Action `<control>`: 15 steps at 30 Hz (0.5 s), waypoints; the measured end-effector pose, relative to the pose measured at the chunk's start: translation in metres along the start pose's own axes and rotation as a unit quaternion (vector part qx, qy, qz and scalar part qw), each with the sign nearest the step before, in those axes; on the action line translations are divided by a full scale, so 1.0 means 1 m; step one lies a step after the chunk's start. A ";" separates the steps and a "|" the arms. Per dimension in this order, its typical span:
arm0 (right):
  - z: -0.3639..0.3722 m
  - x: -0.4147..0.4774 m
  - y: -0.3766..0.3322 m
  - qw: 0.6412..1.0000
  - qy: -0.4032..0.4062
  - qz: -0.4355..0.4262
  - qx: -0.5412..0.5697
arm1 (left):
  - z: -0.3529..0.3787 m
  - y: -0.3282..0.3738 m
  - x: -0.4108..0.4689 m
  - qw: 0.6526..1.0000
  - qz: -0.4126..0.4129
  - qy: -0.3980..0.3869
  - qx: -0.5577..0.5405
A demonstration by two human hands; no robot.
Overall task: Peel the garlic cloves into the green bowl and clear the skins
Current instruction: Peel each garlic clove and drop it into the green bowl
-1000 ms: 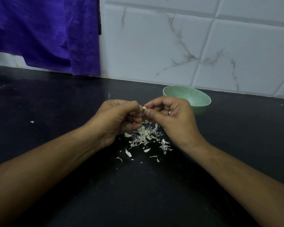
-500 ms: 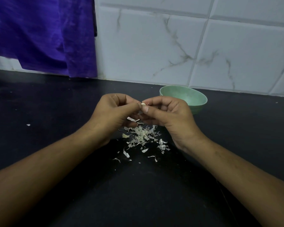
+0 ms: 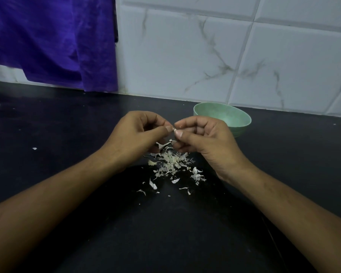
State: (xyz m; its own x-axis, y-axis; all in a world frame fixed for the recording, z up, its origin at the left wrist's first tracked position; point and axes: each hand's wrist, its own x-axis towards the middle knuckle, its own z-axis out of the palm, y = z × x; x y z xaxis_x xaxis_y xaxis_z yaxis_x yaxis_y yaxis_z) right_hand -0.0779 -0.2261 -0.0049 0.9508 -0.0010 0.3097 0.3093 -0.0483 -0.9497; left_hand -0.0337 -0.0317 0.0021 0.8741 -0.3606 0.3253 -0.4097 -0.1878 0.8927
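Both hands, left hand and right hand, pinch one garlic clove above the skins, just before the green bowl. Peeling is underway; next, likely drop it in that bowl.

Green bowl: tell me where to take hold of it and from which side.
Probably best to pinch the green bowl at its right rim, thumb inside, coming from the right. It stands upright and open with its thin rim exposed there, while the right hand covers its near left side and the garlic skins lie in front.
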 end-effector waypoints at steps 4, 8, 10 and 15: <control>-0.002 0.001 0.001 0.999 0.004 -0.027 -0.041 | -0.002 0.001 0.000 0.998 0.027 -0.007 0.063; -0.001 0.000 0.002 0.994 -0.002 -0.056 -0.089 | -0.005 0.002 0.000 0.994 0.030 -0.011 0.101; 0.000 0.000 0.003 0.993 0.002 -0.065 -0.099 | -0.005 0.003 0.000 0.993 0.020 -0.019 0.112; -0.002 0.001 0.001 0.991 0.011 -0.082 -0.109 | -0.001 0.003 -0.001 0.998 -0.035 -0.036 0.023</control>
State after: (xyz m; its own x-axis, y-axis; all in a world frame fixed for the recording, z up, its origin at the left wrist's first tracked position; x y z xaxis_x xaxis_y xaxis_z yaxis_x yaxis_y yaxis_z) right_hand -0.0767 -0.2277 -0.0059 0.8869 0.0027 0.4619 0.4460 -0.2651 -0.8549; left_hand -0.0358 -0.0310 0.0048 0.8806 -0.4099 0.2376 -0.3609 -0.2555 0.8969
